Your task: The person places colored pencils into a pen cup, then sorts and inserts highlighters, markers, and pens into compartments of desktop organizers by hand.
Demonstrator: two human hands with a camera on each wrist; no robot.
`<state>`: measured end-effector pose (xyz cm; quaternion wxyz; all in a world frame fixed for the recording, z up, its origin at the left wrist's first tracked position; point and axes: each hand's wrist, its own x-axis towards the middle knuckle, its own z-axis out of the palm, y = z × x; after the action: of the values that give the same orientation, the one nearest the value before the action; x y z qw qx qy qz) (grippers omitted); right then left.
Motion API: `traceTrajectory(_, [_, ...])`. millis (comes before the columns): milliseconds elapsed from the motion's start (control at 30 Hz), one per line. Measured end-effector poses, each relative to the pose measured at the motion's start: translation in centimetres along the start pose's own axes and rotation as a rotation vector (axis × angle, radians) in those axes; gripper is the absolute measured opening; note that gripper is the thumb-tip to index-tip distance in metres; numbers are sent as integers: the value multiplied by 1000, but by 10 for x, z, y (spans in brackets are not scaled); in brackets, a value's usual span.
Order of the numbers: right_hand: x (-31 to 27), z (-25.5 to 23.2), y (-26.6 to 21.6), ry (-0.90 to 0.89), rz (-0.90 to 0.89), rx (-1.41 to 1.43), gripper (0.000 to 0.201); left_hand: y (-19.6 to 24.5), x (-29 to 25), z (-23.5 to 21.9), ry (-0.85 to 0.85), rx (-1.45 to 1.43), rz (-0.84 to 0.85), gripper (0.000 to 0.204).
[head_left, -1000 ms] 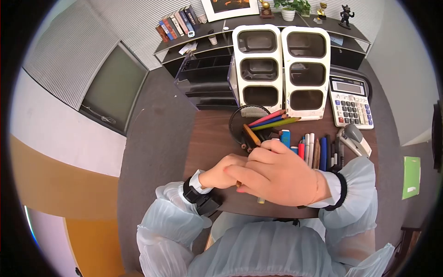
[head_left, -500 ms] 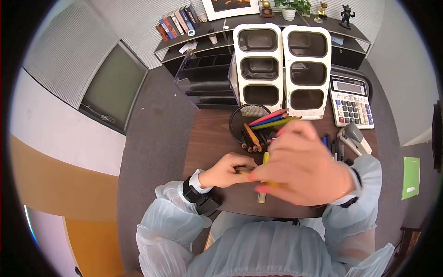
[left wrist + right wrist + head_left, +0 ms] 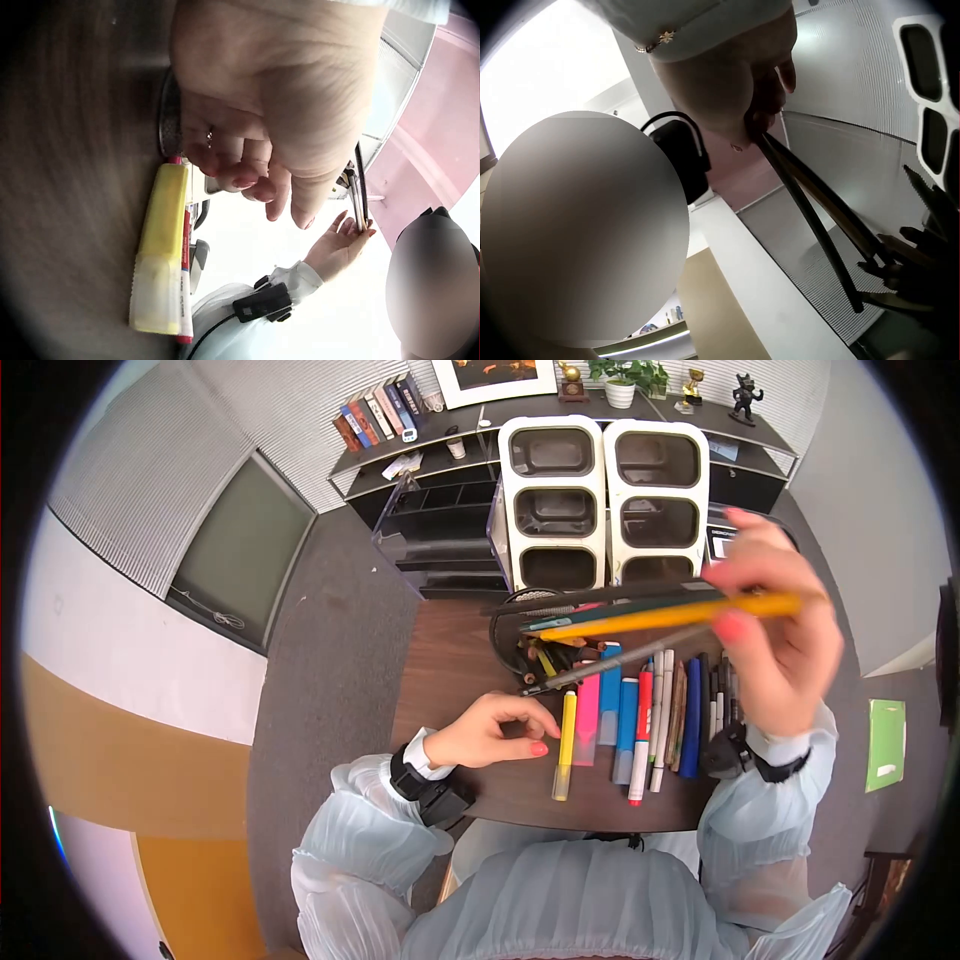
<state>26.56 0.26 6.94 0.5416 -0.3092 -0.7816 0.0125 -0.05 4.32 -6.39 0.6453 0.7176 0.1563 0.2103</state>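
On the dark desk [image 3: 450, 650], the right hand [image 3: 775, 630] grasps a bundle of pencils [image 3: 640, 622], perhaps 3, raised above the mesh cup [image 3: 515, 622]; the left hand [image 3: 490, 728] rests loosely curled near a yellow highlighter [image 3: 565, 745].

Two white organizers [image 3: 605, 500] stand behind the desk [image 3: 450, 650], books [image 3: 375, 415] seemingly shelved beyond
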Motion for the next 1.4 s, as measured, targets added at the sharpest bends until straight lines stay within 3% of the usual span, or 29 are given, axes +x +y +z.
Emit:
traceTrajectory(67, [1,15,14,81,67,12,14,0,0,0,-3,4,3,17])
traceTrajectory(200, [2,28,28,25,230,-49,11,0,-1,-1,-3,-9,10,17])
traceTrajectory(333, [-4,47,38,-50,130,-101,12,0,-6,-2,30,24,46,18])
traceTrajectory(400, [-6,55,41,-22,149,-72,12,3,-12,-2,320,61,356,18])
traceTrajectory(433, [-7,55,42,-32,170,-81,12,11,-17,-2,432,42,423,17])
traceTrajectory(500, [-6,51,41,-47,194,-90,12,14,-22,-11,614,265,560,38])
traceTrajectory(533, [-5,50,40,-23,335,-39,13,20,-18,-15,707,438,586,52])
traceTrajectory(567, [-3,48,39,1,474,13,14,29,-11,-16,711,437,590,52])
traceTrajectory(633, [-4,46,48,55,531,46,15,48,5,-17,600,773,329,82])
traceTrajectory(667, [-3,45,51,115,593,79,16,50,13,-18,602,778,334,82])
traceTrajectory(733, [-2,43,51,137,604,100,17,53,24,-21,446,806,154,96])
traceTrajectory(833, [-3,44,49,190,417,17,17,42,38,-35,398,695,145,103])
traceTrajectory(933, [-2,43,47,166,412,54,17,40,47,-41,337,596,127,107])
traceTrajectory(1000, [0,42,39,47,501,22,17,45,49,-38,175,570,160,109])
traceTrajectory(1067, [-10,56,44,-41,251,-95,15,50,49,-31,174,569,134,111])
traceTrajectory(1133, [-13,65,42,-117,108,-69,14,52,49,-28,242,836,125,107])
traceTrajectory(1167, [-13,64,38,-162,94,-93,15,49,51,-27,266,582,79,101])
traceTrajectory(1333, [-8,56,30,-217,56,-81,22,56,56,-24,273,463,158,98])
traceTrajectory(1400, [-10,61,30,-150,110,99,25,64,61,-13,221,466,228,98])
